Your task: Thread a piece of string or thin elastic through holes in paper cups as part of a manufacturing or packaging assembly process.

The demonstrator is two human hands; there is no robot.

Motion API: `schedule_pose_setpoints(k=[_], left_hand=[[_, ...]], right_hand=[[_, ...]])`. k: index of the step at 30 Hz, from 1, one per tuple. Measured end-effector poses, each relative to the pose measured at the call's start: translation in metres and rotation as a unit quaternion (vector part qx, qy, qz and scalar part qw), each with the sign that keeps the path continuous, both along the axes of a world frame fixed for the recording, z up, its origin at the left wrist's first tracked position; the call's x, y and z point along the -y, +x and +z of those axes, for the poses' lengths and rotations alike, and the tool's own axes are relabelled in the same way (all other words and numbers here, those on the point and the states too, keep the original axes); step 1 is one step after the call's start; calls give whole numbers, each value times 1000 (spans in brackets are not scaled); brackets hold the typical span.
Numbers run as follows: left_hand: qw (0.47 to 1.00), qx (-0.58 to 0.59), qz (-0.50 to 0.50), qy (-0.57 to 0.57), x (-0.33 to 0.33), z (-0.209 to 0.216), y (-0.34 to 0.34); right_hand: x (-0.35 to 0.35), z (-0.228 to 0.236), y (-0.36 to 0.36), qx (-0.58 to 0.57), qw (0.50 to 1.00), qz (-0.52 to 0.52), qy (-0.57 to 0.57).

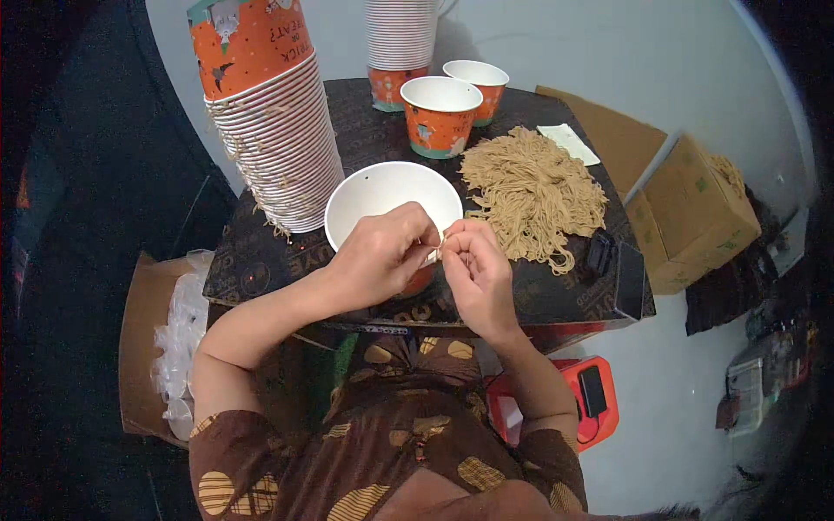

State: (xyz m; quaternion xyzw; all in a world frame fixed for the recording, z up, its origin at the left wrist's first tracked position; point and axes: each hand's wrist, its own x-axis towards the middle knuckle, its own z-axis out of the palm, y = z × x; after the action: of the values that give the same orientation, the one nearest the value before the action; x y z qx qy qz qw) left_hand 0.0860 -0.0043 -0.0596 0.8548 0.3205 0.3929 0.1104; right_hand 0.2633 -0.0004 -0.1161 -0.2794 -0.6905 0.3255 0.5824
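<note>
A paper bucket (382,195), white inside and orange outside, stands in front of me at the table's near edge, its mouth facing up. A small dark hole shows at its far rim. My left hand (382,256) reaches across the near side of the bucket, thumb and fingers closed at the right rim. My right hand (478,269) meets it there from the right, fingertips pinched. Between the fingertips is a short bit of thin tan cord, mostly hidden by the fingers. A heap of tan cords (539,195) lies just beyond my right hand.
A tall stack of nested orange buckets (278,148), cords hanging off it, rises at left. Behind stand two single buckets (441,117) and another stack (401,43). A black object (599,253) lies by the right edge. Cardboard boxes (695,213) and a red stool (599,373) flank the table.
</note>
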Motion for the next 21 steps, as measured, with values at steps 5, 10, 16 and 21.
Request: schedule_pose_setpoints(k=[5, 10, 16, 21], left_hand=[[1000, -2, -1, 18, -1, -2, -2], [1000, 1, 3, 13, -2, -4, -3], [999, 10, 17, -40, 0, -1, -1], [981, 76, 37, -173, 0, 7, 3]], right_hand=[[-1, 0, -1, -7, 1000, -17, 2], [3, 5, 1, 40, 999, -13, 7], [6, 1, 2, 82, 993, -74, 38], [12, -4, -1, 90, 982, -128, 104]])
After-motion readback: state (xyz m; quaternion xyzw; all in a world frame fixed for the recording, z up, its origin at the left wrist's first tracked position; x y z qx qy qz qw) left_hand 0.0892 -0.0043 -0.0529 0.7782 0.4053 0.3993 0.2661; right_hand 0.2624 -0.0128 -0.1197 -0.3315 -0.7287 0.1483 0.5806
